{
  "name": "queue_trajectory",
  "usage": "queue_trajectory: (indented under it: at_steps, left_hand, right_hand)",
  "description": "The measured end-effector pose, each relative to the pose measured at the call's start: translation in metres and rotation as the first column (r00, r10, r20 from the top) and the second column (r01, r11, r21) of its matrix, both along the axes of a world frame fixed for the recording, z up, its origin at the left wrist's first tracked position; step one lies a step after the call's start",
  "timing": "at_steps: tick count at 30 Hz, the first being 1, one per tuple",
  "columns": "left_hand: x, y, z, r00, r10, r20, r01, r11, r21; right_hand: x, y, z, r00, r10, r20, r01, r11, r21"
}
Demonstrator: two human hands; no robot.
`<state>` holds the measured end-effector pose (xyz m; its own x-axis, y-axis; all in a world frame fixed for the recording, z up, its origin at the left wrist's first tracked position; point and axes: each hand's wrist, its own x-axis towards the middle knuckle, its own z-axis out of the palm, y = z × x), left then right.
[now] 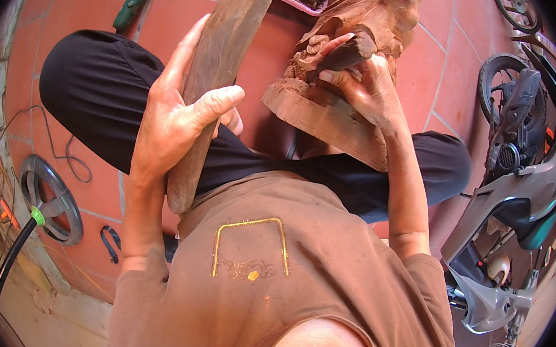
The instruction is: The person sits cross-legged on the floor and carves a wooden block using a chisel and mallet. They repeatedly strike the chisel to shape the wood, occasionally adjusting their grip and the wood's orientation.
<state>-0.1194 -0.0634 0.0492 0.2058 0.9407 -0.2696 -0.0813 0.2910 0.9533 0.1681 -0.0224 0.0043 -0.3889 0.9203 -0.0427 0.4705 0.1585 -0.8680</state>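
Observation:
A long, weathered wooden plank [219, 52] slants upward from beside my lap. My left hand [175, 113] grips it, thumb across the front and fingers round the back. At the right lies a reddish-brown wood carving [385, 2] with folded, curling relief and a thick flat base [326, 118] toward me. My right hand [370, 87] rests over the carving near that base. It is closed on a short dark brown wooden piece [350, 53], whose kind I cannot make out; one finger stretches along behind it.
Red floor tiles [423, 86] surround my crossed legs. A pink basket [316, 9] of thin tools stands ahead, with a green tool [133, 8] to its left. A grey ring-shaped wheel [71, 213], a black cable [54, 145] and a strap [109, 243] lie left. A motorbike [496, 213] is at right.

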Motion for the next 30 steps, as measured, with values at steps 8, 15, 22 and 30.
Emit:
queue_trajectory:
  at_steps: [8,15,22,30]
  left_hand:
    - [0.006,0.000,0.002,0.999,-0.029,0.019,0.029,1.000,0.000]
    - [0.002,-0.002,0.003,1.000,-0.012,-0.010,0.012,1.000,0.021]
    - [0.005,0.001,0.005,1.000,0.000,-0.029,0.001,1.000,0.022]
    - [0.005,0.001,0.004,1.000,-0.027,0.003,0.027,0.999,0.043]
  right_hand:
    - [-0.011,-0.013,-0.003,0.998,0.007,0.070,-0.011,0.998,0.062]
    - [0.007,-0.001,0.021,0.998,-0.036,-0.046,0.035,0.999,-0.021]
    - [-0.002,0.001,0.006,0.998,-0.068,0.000,0.068,0.992,0.109]
    - [-0.008,-0.003,0.007,0.992,-0.119,-0.042,0.124,0.982,0.145]
